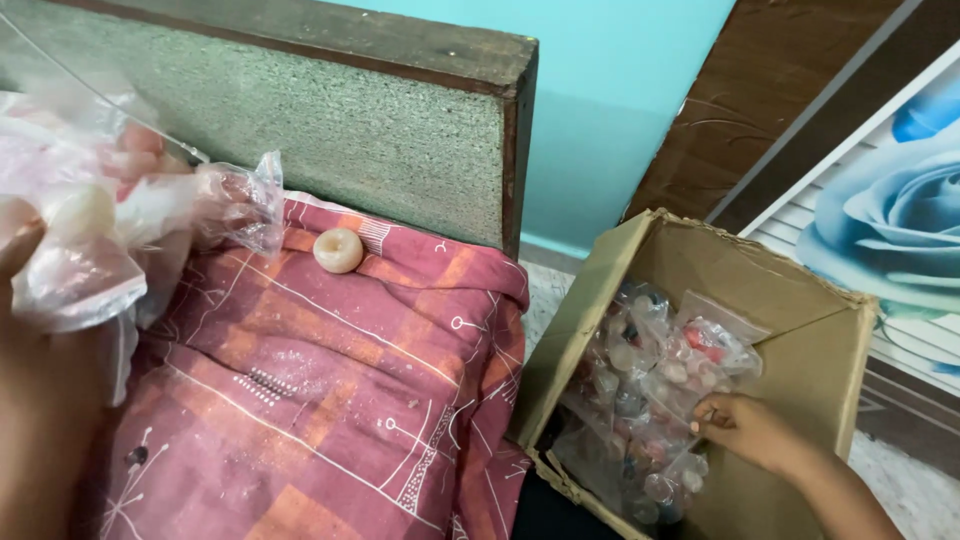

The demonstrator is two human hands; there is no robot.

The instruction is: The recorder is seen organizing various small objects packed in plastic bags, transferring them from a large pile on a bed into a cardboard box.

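While the scene is viewed from above, these points are noted:

Left hand: the left hand [40, 290] is seen at the left edge, closed around a bunch of clear plastic bags [120, 215]; a pale round piece is held inside the plastic, and the fingers are partly hidden by it.

Right hand: the right hand [745, 430] is lowered into the cardboard box [800, 400]; its fingers are curled on the filled packets [650, 400], but whether one is really gripped cannot be told.

Box content: the box is tilted toward the bed and is filled with many small clear packets, in which round pieces of red, pink, grey and white colour are kept.

Loose piece: one cream ring-shaped piece [338, 250] is left alone on the red patterned bedsheet [330, 390], just in front of the headboard [380, 130] and near the bags of the left hand.

Progress: many packets are already packed and laid in the box, so a large part seems done; the piece on the sheet and the bags in the left hand are judged as not yet put away.

Surroundings: a turquoise wall [600, 110] and a panel with a blue rose picture [890, 210] are seen behind the box.
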